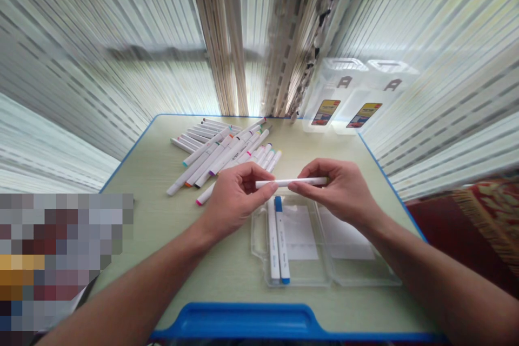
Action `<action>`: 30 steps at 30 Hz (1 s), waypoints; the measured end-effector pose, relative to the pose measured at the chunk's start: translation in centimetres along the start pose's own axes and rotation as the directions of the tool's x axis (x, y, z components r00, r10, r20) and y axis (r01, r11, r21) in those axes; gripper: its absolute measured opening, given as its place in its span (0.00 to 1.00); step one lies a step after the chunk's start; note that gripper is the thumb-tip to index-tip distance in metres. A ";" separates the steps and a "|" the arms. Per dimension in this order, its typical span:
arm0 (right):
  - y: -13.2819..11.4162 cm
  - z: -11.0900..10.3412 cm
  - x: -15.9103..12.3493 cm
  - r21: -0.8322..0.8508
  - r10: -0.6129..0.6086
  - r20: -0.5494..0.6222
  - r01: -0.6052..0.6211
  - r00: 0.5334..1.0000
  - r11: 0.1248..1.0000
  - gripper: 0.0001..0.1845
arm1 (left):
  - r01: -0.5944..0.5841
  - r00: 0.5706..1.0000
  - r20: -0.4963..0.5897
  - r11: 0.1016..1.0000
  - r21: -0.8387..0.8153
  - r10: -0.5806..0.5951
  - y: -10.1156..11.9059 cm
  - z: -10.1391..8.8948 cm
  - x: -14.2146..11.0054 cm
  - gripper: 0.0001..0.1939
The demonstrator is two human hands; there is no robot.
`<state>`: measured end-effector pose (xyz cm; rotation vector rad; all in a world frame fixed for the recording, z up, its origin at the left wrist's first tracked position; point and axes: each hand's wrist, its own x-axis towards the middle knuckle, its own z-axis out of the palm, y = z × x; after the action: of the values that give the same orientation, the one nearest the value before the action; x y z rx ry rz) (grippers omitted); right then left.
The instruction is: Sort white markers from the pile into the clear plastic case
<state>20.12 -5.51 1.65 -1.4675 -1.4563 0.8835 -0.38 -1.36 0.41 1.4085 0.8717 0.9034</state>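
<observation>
From the head camera, the left hand point(233, 200) is pinching one end of a slim white plastic marker point(290, 182) between thumb and forefinger, while the right hand point(338, 192) is closing its fingertips around the other end. Both hands are grasping it, and it is lying level in the air just above an open clear plastic case point(254, 238). Holding it by the ends is working well here: the barrel is staying visible and steady, and the fingers are not crowding it.

Inside the left half of the case, two white markers with blue ends point(279, 240) are lying side by side, partly over a white paper card point(298, 232). Beyond the left hand, a loose fan of white markers with coloured ends point(219, 157) is spreading across the pale green desk point(162, 216), and one pink-tipped marker point(201, 200) is lying just beside the left hand.

A blue plastic rim point(243, 319) is running along the near edge of the desk. At the far edge, two clear plastic containers with yellow-and-red labels point(344, 97) are standing before white striped blinds point(101, 38), and a red patterned cloth with a golden fringe point(486, 216) is hanging at the right.
</observation>
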 end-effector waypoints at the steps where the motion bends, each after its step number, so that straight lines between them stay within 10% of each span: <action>1: 0.0 0.0 0.0 -0.015 -0.003 0.006 0.003 1.000 1.000 0.19 | -0.001 1.000 0.005 1.000 0.009 0.001 0.0 0.1 0.0 0.09; 15: 0.3 -0.1 -0.3 -0.132 -0.041 0.055 0.048 0.998 0.990 0.21 | -0.020 0.995 0.094 0.996 0.083 0.012 -0.2 0.3 -0.4 0.10; 30: -0.5 -0.2 0.0 0.012 0.009 0.042 -0.010 0.999 1.000 0.11 | 0.025 0.998 -0.056 0.993 -0.111 -0.031 0.1 -0.3 0.4 0.09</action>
<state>20.10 -5.55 2.18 -1.4554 -1.4735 0.9328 -0.52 -0.86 0.53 1.2773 0.8694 0.9602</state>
